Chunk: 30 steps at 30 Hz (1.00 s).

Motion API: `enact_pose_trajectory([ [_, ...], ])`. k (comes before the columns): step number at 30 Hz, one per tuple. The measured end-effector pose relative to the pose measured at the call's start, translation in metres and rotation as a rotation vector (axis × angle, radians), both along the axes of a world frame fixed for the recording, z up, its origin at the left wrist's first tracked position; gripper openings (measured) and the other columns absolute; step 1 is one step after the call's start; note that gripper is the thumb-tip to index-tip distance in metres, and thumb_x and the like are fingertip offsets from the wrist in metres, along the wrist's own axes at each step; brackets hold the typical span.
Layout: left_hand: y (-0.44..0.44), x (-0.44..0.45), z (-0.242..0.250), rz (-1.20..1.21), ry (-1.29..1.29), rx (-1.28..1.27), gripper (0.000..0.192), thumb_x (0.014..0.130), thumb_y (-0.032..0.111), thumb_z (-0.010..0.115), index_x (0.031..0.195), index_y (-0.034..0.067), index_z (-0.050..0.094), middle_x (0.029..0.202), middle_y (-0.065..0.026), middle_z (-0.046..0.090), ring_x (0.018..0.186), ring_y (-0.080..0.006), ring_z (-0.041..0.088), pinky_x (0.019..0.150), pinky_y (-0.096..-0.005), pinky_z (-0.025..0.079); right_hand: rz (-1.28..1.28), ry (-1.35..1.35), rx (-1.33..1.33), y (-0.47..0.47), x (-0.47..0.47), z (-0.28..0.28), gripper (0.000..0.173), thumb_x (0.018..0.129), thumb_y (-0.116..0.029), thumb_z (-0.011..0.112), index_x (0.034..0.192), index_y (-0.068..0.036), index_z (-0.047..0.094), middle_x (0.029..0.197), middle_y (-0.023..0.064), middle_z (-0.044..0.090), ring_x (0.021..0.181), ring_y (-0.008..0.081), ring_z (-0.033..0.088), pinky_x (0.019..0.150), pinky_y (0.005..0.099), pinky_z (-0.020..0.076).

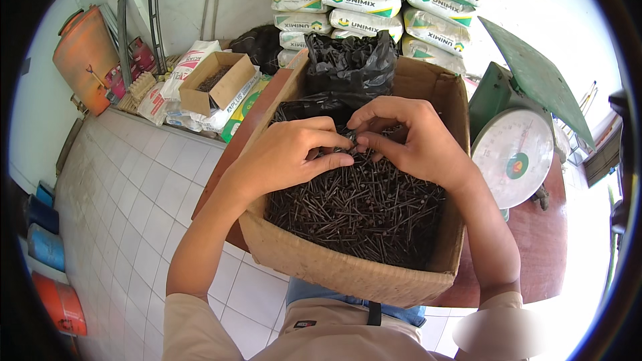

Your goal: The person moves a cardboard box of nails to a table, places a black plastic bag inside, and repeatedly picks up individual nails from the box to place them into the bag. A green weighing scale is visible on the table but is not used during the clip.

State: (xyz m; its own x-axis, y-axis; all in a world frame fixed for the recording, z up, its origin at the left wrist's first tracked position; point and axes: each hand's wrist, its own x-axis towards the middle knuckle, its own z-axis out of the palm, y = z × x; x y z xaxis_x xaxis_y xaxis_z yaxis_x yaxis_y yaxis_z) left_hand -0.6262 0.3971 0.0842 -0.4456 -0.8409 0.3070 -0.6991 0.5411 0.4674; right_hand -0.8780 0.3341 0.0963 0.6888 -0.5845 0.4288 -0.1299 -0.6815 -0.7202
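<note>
A large cardboard box (351,273) stands before me, its lower part filled with loose nails (351,210). Above the nails, my left hand (296,153) and my right hand (406,135) meet fingertip to fingertip. Between them they pinch a small dark piece (353,136), which looks like black plastic; the fingers hide most of it. Just behind the hands lies a flattened black plastic bag (321,105). Farther back in the box, another black plastic bag (351,67) stands upright with its crumpled mouth at the top.
The box rests on a reddish-brown table (526,255). Close on its right is a dial scale (514,158) with a tilted green pan (541,75). Stacked Unimix sacks (363,0) rise behind. To the left are a smaller open carton (218,82) on sacks and a tiled floor (135,200).
</note>
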Motion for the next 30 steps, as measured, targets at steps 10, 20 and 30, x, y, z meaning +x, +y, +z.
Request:
enact_pose_trajectory([
  [10, -0.009, 0.010, -0.005, 0.318, -0.139, -0.210, 0.019, 0.102, 0.026, 0.080, 0.112, 0.011, 0.084, 0.104, -0.0060, 0.072, 0.088, -0.0321, 0.075, 0.078, -0.0453, 0.058, -0.077, 0.261, -0.085, -0.007, -0.005, -0.009, 0.039, 0.089, -0.012, 0.092, 0.124, -0.003, 0.079, 0.113, 0.0140, 0.079, 0.108, 0.0273, 0.078, 0.092, 0.0426, 0.0619],
  [20, -0.006, 0.009, -0.006, 0.345, -0.114, -0.143, 0.022, 0.103, 0.024, 0.080, 0.122, 0.012, 0.082, 0.102, -0.0054, 0.071, 0.084, -0.0256, 0.073, 0.077, -0.0399, 0.057, 0.057, 0.657, -0.089, -0.009, -0.010, -0.016, 0.027, 0.086, -0.019, 0.089, 0.110, -0.005, 0.086, 0.104, 0.0176, 0.082, 0.107, 0.0371, 0.078, 0.095, 0.0456, 0.0616],
  [30, -0.006, 0.008, -0.009, 0.239, -0.144, -0.098, 0.021, 0.103, 0.022, 0.080, 0.118, 0.008, 0.083, 0.101, -0.0070, 0.071, 0.086, -0.0262, 0.073, 0.079, -0.0411, 0.057, 0.021, 0.678, -0.225, -0.002, -0.005, -0.019, 0.019, 0.090, -0.019, 0.086, 0.106, -0.009, 0.085, 0.103, 0.0132, 0.076, 0.107, 0.0376, 0.074, 0.095, 0.0499, 0.0588],
])
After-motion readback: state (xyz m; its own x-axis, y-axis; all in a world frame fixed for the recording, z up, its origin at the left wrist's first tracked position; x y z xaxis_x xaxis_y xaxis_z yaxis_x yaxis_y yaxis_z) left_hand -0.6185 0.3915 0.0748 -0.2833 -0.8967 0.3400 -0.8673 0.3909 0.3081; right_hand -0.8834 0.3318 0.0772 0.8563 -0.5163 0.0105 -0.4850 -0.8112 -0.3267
